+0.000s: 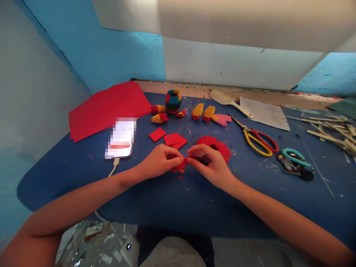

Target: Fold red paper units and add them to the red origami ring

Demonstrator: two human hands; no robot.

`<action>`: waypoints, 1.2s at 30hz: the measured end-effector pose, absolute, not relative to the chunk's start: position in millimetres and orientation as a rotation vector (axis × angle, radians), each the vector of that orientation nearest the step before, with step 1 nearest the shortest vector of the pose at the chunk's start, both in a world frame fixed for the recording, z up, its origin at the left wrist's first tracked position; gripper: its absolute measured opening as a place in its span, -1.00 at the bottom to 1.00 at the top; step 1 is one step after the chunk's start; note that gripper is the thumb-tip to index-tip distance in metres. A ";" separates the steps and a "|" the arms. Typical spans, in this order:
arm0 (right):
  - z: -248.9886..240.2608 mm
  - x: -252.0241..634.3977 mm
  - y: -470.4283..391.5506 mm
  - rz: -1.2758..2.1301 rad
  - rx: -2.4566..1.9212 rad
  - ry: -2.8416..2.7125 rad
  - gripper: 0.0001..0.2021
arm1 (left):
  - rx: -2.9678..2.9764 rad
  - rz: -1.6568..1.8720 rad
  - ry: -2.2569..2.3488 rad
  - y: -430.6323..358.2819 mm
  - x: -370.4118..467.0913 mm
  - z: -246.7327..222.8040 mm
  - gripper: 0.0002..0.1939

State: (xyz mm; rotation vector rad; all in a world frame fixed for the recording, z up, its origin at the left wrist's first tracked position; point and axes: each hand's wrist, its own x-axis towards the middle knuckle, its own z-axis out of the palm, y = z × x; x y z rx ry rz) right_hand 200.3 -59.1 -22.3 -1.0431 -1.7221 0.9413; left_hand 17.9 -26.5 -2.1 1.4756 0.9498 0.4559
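Between my fingertips is a small piece of red paper, pinched from both sides just above the blue table. My left hand is closed on its left part, thumb against the fingers. From the other side my right hand pinches the same piece between thumb and forefinger. Behind my right hand lies a round red folded-paper ring, partly covered by the hand. Cut red paper rectangles lie just beyond my left hand. Some red bits under my fingers are too small to make out.
A lit phone on a cable and large red paper sheets lie left. Farther back stand a multicoloured paper vase and several yellow-red folded pieces. A hairbrush, scissors and a teal-handled tool lie right.
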 end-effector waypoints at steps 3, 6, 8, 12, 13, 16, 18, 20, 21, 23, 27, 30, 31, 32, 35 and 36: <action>-23.3 198.3 -57.9 0.979 -1.051 -1.622 -0.79 | 1.654 0.479 0.956 -27.9 16.7 0.8 -0.83; -22.6 195.5 -57.8 1.165 -0.987 -1.519 -0.68 | 1.780 0.440 0.945 -29.4 15.2 2.7 -0.83; -21.8 193.5 -58.3 1.286 -0.933 -1.447 -0.61 | 1.755 0.372 0.888 -30.7 14.9 2.4 -0.83; -19.0 194.0 -60.6 1.275 -0.877 -1.553 -0.67 | 1.605 0.292 0.771 -31.7 15.8 0.4 -0.84; -18.0 195.7 -61.0 1.235 -0.869 -1.607 -0.69 | 1.571 0.289 0.754 -31.4 16.0 0.3 -0.84; -16.0 204.0 -60.3 0.944 -0.863 -1.822 -0.68 | 1.507 0.344 0.776 -29.2 16.0 1.5 -0.82; -16.1 210.3 -58.0 0.578 -0.852 -2.022 -0.68 | 1.482 0.409 0.828 -27.2 15.7 2.6 -0.81; -17.3 214.9 -55.1 0.212 -0.804 -2.175 -0.73 | 1.472 0.446 0.859 -25.7 15.4 3.1 -0.80; -18.0 216.2 -53.8 0.080 -0.775 -2.211 -0.77 | 1.475 0.448 0.864 -25.2 15.3 3.0 -0.80; -18.4 217.0 -52.1 -0.058 -0.741 -2.221 -0.84 | 1.497 0.438 0.872 -25.1 15.3 2.8 -0.79; -15.1 213.7 -53.0 0.078 -0.836 -2.164 -0.92 | 1.675 0.462 0.862 -27.7 15.0 3.9 -0.77; -13.5 208.6 -55.7 0.464 -0.969 -2.018 -0.97 | 1.900 0.507 0.856 -30.5 14.6 5.9 -0.76; -14.1 206.6 -56.5 0.600 -1.009 -1.939 -0.97 | 1.949 0.516 0.858 -31.2 14.4 6.3 -0.75; -15.2 204.6 -57.3 0.730 -1.045 -1.853 -0.97 | 1.979 0.515 0.858 -31.7 14.2 6.4 -0.75; -20.0 198.8 -58.8 1.020 -1.095 -1.599 -0.92 | 2.045 0.497 0.877 -32.4 14.1 4.8 -0.73; -21.4 197.1 -59.1 1.073 -1.093 -1.532 -0.90 | 2.073 0.487 0.891 -32.4 14.3 4.0 -0.73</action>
